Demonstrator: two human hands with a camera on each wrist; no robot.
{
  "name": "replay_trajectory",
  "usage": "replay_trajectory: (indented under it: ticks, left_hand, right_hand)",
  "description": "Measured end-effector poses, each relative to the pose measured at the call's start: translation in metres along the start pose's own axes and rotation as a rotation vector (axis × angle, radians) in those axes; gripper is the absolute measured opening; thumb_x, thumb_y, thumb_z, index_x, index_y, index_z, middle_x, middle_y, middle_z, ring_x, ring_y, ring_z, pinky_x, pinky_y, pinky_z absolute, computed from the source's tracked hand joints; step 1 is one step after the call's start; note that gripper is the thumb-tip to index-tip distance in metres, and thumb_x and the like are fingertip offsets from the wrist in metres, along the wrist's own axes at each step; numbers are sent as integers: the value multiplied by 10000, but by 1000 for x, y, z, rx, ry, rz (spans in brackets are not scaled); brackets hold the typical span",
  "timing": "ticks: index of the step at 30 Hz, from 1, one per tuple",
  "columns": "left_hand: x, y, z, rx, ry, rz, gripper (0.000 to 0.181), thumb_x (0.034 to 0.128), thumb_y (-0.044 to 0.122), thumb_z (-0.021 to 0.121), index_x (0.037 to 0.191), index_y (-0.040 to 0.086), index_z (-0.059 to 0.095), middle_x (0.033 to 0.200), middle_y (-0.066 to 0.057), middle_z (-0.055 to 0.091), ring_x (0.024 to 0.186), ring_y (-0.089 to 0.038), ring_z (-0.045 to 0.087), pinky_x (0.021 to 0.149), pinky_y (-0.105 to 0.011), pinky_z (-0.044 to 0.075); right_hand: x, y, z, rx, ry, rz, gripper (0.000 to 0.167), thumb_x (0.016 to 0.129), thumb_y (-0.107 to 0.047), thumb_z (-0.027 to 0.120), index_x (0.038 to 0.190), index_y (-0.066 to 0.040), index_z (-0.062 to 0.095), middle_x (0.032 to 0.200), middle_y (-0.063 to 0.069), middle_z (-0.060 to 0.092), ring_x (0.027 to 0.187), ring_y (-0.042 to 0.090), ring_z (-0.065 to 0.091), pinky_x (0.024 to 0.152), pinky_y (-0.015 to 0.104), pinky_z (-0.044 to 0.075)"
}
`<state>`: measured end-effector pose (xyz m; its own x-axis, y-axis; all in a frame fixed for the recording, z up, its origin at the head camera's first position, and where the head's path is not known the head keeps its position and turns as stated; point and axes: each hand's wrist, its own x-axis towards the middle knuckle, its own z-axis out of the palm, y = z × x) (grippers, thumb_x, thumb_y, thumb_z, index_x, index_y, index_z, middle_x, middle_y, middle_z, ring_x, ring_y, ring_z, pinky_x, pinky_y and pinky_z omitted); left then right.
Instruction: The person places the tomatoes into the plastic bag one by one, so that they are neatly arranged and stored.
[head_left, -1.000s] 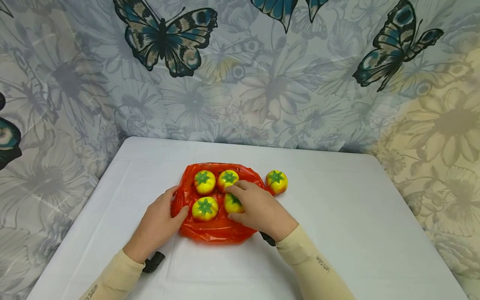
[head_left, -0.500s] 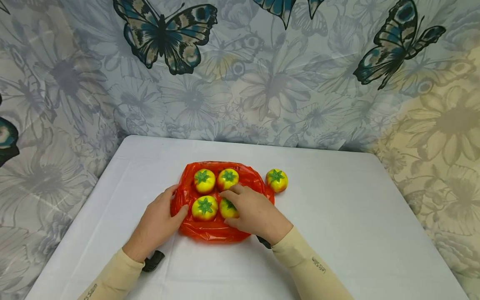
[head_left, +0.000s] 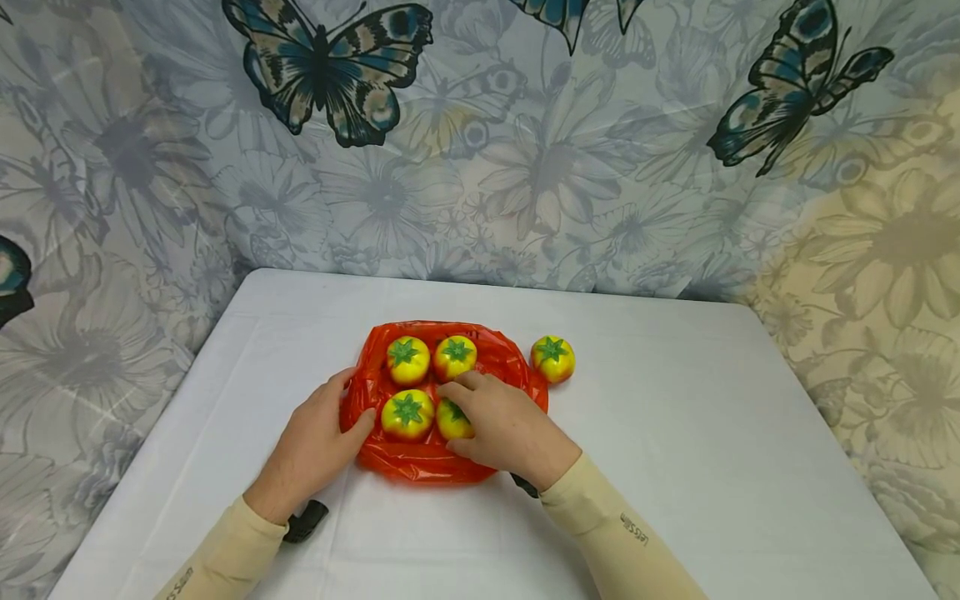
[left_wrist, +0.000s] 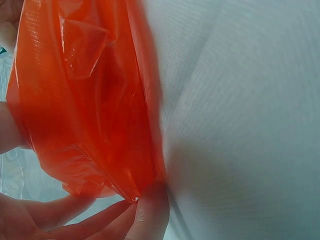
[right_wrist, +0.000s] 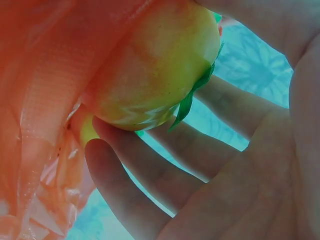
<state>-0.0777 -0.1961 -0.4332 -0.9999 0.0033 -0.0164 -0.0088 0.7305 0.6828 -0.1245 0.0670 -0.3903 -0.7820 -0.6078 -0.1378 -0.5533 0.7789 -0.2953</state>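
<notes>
A red plastic bag (head_left: pixel 427 465) lies spread open mid-table, several yellow tomatoes with red undersides and green star-shaped leaves inside it. My left hand (head_left: pixel 311 442) holds the bag's left side, thumb on the near side; in the left wrist view the fingertips (left_wrist: pixel 152 210) touch its lower edge. At the near right inside the bag, my right hand (head_left: pixel 513 425) holds a tomato (right_wrist: pixel 155 70), with fingers curved along one side and the thumb on the other. To its left sits another tomato (head_left: pixel 407 414). The hand partly hides the held tomato in the head view.
One loose tomato (head_left: pixel 552 359) stands on the white tablecloth (head_left: pixel 675 450) just off the bag's right edge. A wall cloth (head_left: pixel 540 192) with flowers and butterflies rises behind the table's far edge and along the left side.
My right hand has moved slightly left and toward me, and the tomato in it has shifted left, closer to the neighbouring one. The left hand keeps its place on the bag.
</notes>
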Motion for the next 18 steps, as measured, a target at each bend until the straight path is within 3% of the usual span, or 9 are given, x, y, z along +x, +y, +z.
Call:
replay_trajectory:
  ticks: [18]
  left_hand:
    - [1,-1,0,3,-2,-4,703,1056,303,652,1637,9,386,1580,-240,550,1406,-419,593,1117,-631,548]
  right_hand:
    - [5,-2,9,-59,-14,-5,615,922,-363,862,1469,-188,645,1389,48,658,1213,223,671,1011,418,643]
